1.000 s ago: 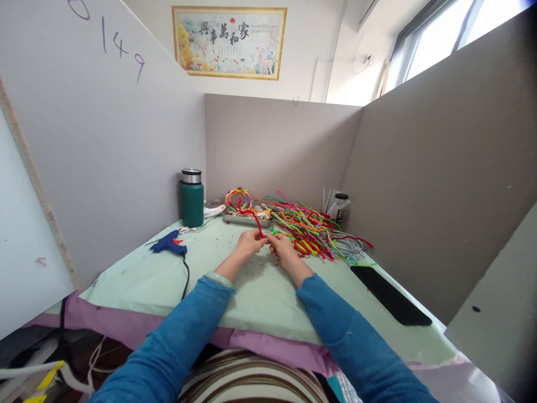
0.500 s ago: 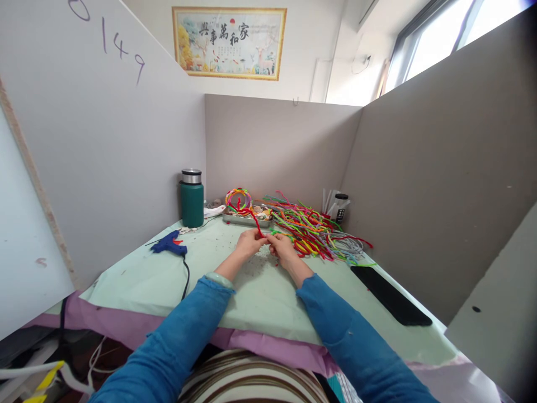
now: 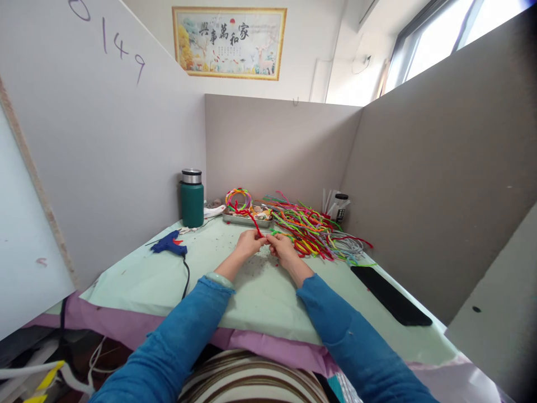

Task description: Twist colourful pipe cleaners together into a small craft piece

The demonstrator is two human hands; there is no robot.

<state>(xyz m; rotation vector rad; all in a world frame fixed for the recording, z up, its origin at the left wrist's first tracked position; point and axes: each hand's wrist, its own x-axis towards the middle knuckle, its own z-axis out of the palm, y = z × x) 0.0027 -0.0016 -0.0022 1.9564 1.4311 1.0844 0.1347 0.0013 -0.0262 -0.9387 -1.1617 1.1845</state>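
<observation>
A red twisted pipe cleaner (image 3: pixel 253 219) is pinched between both hands over the middle of the table, its free part reaching up and to the left. My left hand (image 3: pixel 249 243) is closed on it from the left side. Fingertips of my right hand (image 3: pixel 282 247) meet the left ones and close on the same piece; its lower end is hidden by the fingers. Just behind the hands lies a metal tray (image 3: pixel 247 220) of small pieces, with a ring of coloured pipe cleaners (image 3: pixel 227 197) at its back. To the right spreads a heap of loose coloured pipe cleaners (image 3: pixel 304 218).
On the left are a blue glue gun (image 3: pixel 170 243) with a black cord and a green flask (image 3: pixel 192 204). A black flat slab (image 3: pixel 390 294) lies at the right edge. Behind the heap stands a black-lidded container (image 3: pixel 341 207). Grey partitions (image 3: pixel 281 145) enclose the table.
The free end of the red pipe cleaner has shifted slightly left and changed its curve. Both hands stay in nearly the same place.
</observation>
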